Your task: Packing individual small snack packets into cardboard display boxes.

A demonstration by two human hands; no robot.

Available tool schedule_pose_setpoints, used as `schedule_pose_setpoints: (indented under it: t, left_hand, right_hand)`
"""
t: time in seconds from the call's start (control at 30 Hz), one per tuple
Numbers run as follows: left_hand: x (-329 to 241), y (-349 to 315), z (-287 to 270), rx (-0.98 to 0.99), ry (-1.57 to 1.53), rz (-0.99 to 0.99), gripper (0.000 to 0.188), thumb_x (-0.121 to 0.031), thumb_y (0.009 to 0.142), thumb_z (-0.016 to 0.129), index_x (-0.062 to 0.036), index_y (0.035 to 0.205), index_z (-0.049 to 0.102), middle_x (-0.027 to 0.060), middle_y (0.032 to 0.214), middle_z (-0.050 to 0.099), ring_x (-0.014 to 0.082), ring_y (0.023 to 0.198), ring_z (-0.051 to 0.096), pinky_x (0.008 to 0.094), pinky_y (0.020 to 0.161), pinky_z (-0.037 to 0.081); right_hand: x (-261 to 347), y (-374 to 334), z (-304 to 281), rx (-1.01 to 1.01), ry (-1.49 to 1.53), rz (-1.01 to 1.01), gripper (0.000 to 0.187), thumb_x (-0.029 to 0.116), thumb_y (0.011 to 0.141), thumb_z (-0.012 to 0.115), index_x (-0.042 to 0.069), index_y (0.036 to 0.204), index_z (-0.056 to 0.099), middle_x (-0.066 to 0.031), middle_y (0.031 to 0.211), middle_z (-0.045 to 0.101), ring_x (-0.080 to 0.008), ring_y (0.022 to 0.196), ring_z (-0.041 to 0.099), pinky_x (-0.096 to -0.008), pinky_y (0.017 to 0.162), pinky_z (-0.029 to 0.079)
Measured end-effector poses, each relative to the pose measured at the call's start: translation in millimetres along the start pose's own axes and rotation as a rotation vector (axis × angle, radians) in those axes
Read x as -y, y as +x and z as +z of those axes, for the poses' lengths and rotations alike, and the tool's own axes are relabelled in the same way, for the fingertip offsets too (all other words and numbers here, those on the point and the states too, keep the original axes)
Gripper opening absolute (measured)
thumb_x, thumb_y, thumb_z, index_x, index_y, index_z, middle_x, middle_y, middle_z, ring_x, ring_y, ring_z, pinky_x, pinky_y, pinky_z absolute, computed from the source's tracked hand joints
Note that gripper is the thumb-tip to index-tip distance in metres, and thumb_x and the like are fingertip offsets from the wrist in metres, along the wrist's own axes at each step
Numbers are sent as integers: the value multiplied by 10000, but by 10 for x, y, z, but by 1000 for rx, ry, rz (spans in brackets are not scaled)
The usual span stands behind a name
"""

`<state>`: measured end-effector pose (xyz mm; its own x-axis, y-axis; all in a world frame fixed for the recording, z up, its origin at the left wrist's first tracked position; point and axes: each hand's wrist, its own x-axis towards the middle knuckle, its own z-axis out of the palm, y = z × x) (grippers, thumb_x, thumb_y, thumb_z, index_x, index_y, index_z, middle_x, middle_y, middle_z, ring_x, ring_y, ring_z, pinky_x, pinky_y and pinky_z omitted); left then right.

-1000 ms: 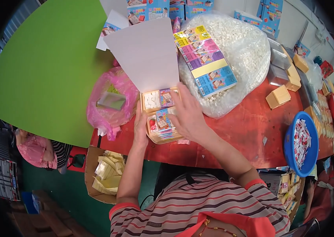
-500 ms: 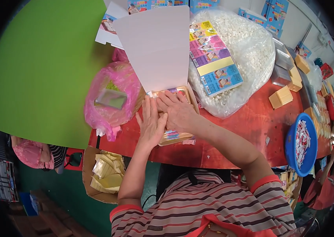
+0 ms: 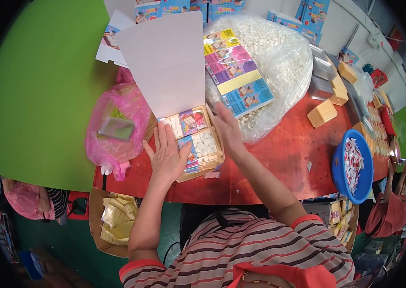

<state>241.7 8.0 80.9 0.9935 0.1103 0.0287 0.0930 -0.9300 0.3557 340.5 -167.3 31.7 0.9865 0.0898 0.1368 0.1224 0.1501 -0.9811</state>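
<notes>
An open carton with a tall white lid (image 3: 167,62) raised at its far side stands in front of me. Inside it lie clear-topped small packs (image 3: 205,145) with white pieces and colourful printed labels. My left hand (image 3: 165,156) lies flat over the left part of the packs, its fingers stretched and the thumb spread. Just off the carton's right edge, my right hand (image 3: 229,128) is raised, slightly blurred, with fingers extended and nothing in it.
A pink plastic bag (image 3: 95,110) with a clear case sits to the left. A clear bag of white pieces (image 3: 287,81) carries printed sheets (image 3: 241,86). A blue basin (image 3: 339,168) of wrapped bits and yellowish blocks (image 3: 322,113) are at the right. Below is a cardboard box (image 3: 98,230).
My right hand has lifted off the packs and moved right, uncovering them. My left hand stays at the carton's left side. The whole view has shifted, so things appear further left.
</notes>
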Motion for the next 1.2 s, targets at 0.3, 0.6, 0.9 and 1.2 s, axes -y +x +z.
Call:
schedule_pose_setpoints:
  t: [0.3,0.6,0.9,1.2]
  left_hand:
    - [4,-16,36,-65,123,30,782,-497,951,415,26,1496,215,212,1582,134,371,1472,101,651,1121,24]
    - [14,103,-29,-19,118,562,487,-330,960,453,-285,1444,434,53,1568,274,350,1453,196,645,1115,132]
    - [52,85,33,-38,111,537,463,-341,964,435,-289,1423,464,63,1551,309,343,1448,219,637,1121,127]
    - [81,98,-4,-5,121,519,452,-334,957,441,-257,1398,505,67,1564,283,337,1466,157,638,1127,100]
  right_hand:
    - [245,-15,131,235,-410,-115,473,184,1011,443,-60,1409,372,-208,1409,458,-265,1317,428,-322,1088,324]
    - [41,98,44,244,-455,-159,488,186,1008,440,-41,1431,358,-173,1386,480,-245,1294,446,-328,1088,338]
    - [279,-76,149,249,283,253,521,156,977,485,-18,1451,359,-115,1391,487,-174,1241,493,-304,1046,394]
    - [478,-95,310,196,-1233,-232,523,190,927,502,-18,1387,368,-181,1385,463,-340,1242,486,-476,1016,375]
